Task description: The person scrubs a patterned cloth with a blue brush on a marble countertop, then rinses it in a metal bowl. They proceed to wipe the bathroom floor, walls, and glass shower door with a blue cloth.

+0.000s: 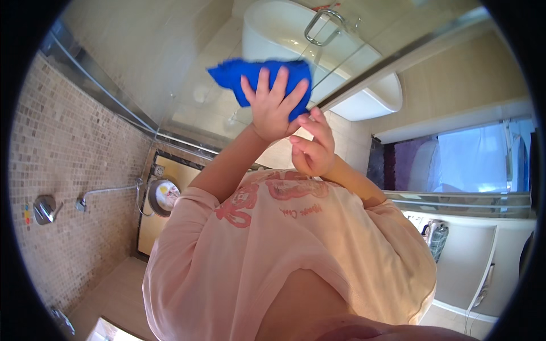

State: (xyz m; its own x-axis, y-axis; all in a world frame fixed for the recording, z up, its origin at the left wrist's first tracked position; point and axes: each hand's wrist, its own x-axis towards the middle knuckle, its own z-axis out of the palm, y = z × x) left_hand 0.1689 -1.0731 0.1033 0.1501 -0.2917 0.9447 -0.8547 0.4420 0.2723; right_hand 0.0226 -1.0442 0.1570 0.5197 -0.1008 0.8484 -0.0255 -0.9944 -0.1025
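My left hand (273, 106) lies spread over a blue cloth (256, 70) and holds it flat against a clear glass shower panel (200, 55). The cloth's pointed end sticks out to the left of the fingers. My right hand (315, 147) is close to the left thumb and the cloth's lower right corner, fingers apart and loosely bent. Nothing shows in its grasp; whether its fingertips touch the cloth or the panel's edge I cannot tell. A metal D-shaped handle (313, 30) is fixed on the glass beyond my hands.
Through the glass stands a white bathtub (260, 34). A metal-edged strip (362, 83) slants up to the right. At the left, a mosaic-tiled wall (85, 157) carries a shower mixer (45, 209) and hose (111, 187). A round basin (155, 204) with things inside sits low down.
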